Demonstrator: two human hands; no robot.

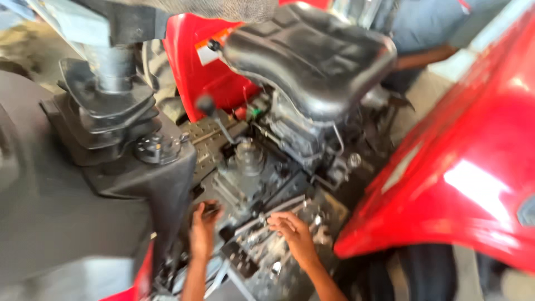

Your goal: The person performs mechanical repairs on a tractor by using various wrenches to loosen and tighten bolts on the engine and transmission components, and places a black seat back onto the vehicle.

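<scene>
I look down into the floor area of a red tractor. My left hand [203, 226] reaches in beside the dark steering console [139, 178], fingers curled around a small dark part; the blur hides what it is. My right hand [294, 235] lies with fingers spread on the grey metal linkage and rods [262, 217] on the floor plate. A black gear lever with a round knob [206, 105] stands just above my hands. The black seat [309, 56] sits over them, tilted.
A red fender [462, 167] fills the right side, with a tyre [429, 273] under it. The steering column with its rubber boot [108, 95] rises at left. Another person's arm and blue sleeve [423, 39] show at the top right, behind the seat.
</scene>
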